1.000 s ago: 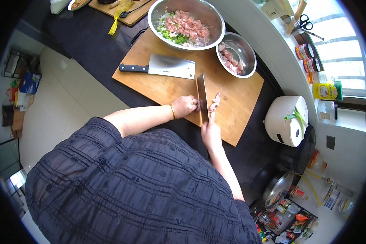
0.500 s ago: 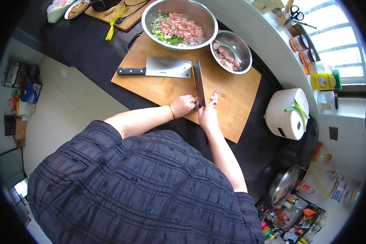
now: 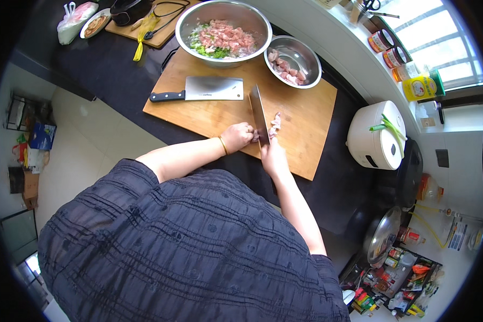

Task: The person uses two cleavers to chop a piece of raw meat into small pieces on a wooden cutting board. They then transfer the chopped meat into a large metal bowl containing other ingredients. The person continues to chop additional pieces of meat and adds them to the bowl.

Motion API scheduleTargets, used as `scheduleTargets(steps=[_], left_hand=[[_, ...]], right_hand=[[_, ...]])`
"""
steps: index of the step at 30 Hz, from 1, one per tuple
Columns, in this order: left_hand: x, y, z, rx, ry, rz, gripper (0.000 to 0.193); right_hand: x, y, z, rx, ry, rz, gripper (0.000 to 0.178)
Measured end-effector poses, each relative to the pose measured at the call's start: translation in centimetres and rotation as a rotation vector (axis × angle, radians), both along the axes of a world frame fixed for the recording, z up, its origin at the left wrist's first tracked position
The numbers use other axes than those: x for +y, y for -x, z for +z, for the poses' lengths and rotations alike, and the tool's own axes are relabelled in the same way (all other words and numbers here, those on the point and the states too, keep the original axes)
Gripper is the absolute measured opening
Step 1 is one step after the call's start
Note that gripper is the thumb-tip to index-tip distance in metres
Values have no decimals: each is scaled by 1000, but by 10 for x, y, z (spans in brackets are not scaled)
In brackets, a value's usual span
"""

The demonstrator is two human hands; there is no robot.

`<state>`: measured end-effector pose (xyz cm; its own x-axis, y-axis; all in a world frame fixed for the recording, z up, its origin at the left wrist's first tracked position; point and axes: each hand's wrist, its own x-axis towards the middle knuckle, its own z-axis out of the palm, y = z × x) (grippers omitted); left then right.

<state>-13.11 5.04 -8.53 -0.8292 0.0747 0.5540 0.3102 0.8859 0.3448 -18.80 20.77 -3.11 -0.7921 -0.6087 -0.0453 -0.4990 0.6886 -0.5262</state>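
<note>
My right hand (image 3: 274, 156) is closed round the handle of a cleaver (image 3: 258, 115), whose blade stands on edge on a wooden cutting board (image 3: 300, 134). Just left of that blade, the curled fingers of my left hand (image 3: 237, 137) press a small piece of raw meat (image 3: 255, 138) to the board near its front edge. Cut bits of pale pink meat (image 3: 275, 124) lie to the right of the blade. A second cleaver (image 3: 213, 88) with a black riveted handle lies flat on the board, farther back.
A large steel bowl (image 3: 268, 40) of minced meat and chopped greens stands at the back edge, beside a smaller steel bowl (image 3: 312, 52) with meat chunks. To the right is a white rice cooker (image 3: 367, 134) with scallions (image 3: 392, 131) on its lid. Jars (image 3: 394, 56) line the sill.
The whole view has shifted slightly. A little more meat shows between my left fingers and the blade, which leans a bit more. Both hands keep their grips.
</note>
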Motion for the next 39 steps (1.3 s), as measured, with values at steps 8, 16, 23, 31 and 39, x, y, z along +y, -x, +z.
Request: scheduleTargets(steps=[8, 16, 23, 31, 39], left_hand=[[-3, -8, 12, 44, -66, 15, 7], [0, -15, 10, 74, -50, 96, 6], [2, -10, 0, 42, -83, 54, 7], [-1, -1, -4, 64, -98, 25, 8], [-3, 0, -9, 35, -77, 78, 9]], right_hand=[[30, 4, 38, -133, 43, -54, 21], [41, -27, 54, -113, -81, 94, 16], [34, -29, 46, -64, -142, 96, 16], [-9, -9, 18, 95, -38, 96, 16], [43, -33, 49, -97, -214, 118, 14]])
